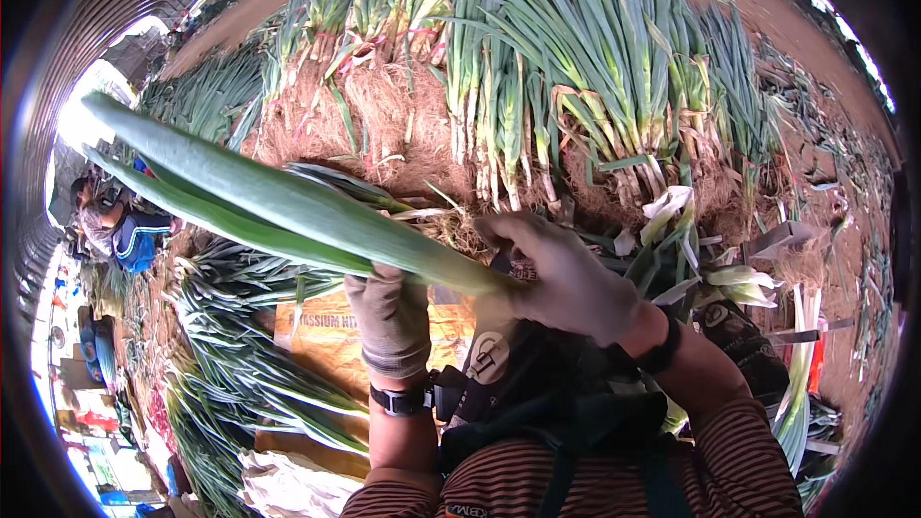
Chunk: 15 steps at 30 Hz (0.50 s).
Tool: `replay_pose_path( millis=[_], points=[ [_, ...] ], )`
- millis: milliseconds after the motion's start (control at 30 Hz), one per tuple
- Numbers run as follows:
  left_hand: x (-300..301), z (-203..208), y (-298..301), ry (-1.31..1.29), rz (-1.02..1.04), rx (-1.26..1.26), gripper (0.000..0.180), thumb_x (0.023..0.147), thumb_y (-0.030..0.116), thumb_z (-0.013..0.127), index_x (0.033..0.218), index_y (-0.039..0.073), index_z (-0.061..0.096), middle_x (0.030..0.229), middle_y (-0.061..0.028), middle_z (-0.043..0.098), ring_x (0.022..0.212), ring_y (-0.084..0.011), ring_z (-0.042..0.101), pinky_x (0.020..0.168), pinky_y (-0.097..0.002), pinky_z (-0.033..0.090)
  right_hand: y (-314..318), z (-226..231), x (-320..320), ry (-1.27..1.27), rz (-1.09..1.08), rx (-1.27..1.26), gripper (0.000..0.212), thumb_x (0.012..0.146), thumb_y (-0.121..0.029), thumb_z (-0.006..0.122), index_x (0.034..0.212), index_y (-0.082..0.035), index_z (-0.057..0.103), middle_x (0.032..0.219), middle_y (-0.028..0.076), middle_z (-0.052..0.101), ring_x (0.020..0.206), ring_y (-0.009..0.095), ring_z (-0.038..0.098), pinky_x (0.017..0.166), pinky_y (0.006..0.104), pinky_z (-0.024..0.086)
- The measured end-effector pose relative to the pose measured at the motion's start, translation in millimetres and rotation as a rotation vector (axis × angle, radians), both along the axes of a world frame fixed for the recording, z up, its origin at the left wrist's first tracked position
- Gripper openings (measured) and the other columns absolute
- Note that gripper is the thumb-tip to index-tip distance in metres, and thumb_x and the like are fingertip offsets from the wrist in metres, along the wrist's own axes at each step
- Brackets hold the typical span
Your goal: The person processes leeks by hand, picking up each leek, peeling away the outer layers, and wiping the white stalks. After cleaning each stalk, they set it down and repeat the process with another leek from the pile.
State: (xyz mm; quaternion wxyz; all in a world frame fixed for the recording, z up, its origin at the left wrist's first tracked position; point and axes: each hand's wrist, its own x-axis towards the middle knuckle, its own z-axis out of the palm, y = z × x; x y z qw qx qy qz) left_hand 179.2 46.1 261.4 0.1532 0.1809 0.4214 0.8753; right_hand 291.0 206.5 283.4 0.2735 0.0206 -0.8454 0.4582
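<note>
A large green onion (288,211) slants across in front of me, its broad leaves pointing to the far left and its paler base toward the right. My left hand (389,315), in a greyish work glove, is closed round the underside of the stalk near its middle. Also gloved, my right hand (566,278) grips the base end, slightly blurred, and hides the tip of that end. Below the stalk, a printed orange-yellow sack (321,341) lies beside my legs, with a pile of green onions (230,364) at its left.
Bundles of unpeeled green onions (604,67) with shaggy roots lie across the far side. Peeled leaf scraps (739,283) and a flat grey metal piece (777,240) are at my right. Another person (120,225) sits at the far left. White cloth-like material (293,484) lies near left.
</note>
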Motion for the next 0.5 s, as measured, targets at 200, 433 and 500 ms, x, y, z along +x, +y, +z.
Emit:
replay_pose_path(
  millis=[200, 433, 500],
  points=[
    [13.1, 26.8, 23.1, 0.046, 0.069, -0.085, 0.034, 0.091, 0.019, 0.064, 0.117, -0.001, 0.054, 0.107, -0.0074, 0.062, 0.093, -0.015, 0.06, 0.084, -0.0291, 0.048, -11.3, 9.0, -11.5, 0.143, -0.115, -0.248, 0.024, 0.085, -0.016, 0.069, 0.096, 0.002, 0.059, 0.087, 0.011, 0.063, 0.076, 0.016, 0.062, 0.069, 0.0289, 0.051],
    [1.7, 7.1, 13.4, -0.106, 0.267, -0.19, 0.016, 0.092, 0.016, 0.058, 0.102, 0.004, 0.062, 0.088, -0.0011, 0.06, 0.076, -0.008, 0.055, 0.066, -0.0221, 0.044, 19.3, 16.4, 30.8, 0.245, -0.151, -1.206, 0.038, 0.097, -0.047, 0.051, 0.091, -0.009, 0.051, 0.071, 0.003, 0.053, 0.046, 0.011, 0.046, 0.039, 0.0292, 0.04],
    [-11.2, -6.4, -2.1, -0.118, 0.293, -0.233, 0.019, 0.094, 0.019, 0.057, 0.102, 0.003, 0.062, 0.08, 0.0009, 0.058, 0.069, -0.0066, 0.052, 0.065, -0.0201, 0.043, 46.9, 33.8, 58.2, 0.276, -0.343, -1.051, 0.041, 0.094, -0.054, 0.053, 0.09, -0.014, 0.051, 0.067, -0.003, 0.048, 0.046, 0.007, 0.041, 0.04, 0.0235, 0.031]
  ],
)
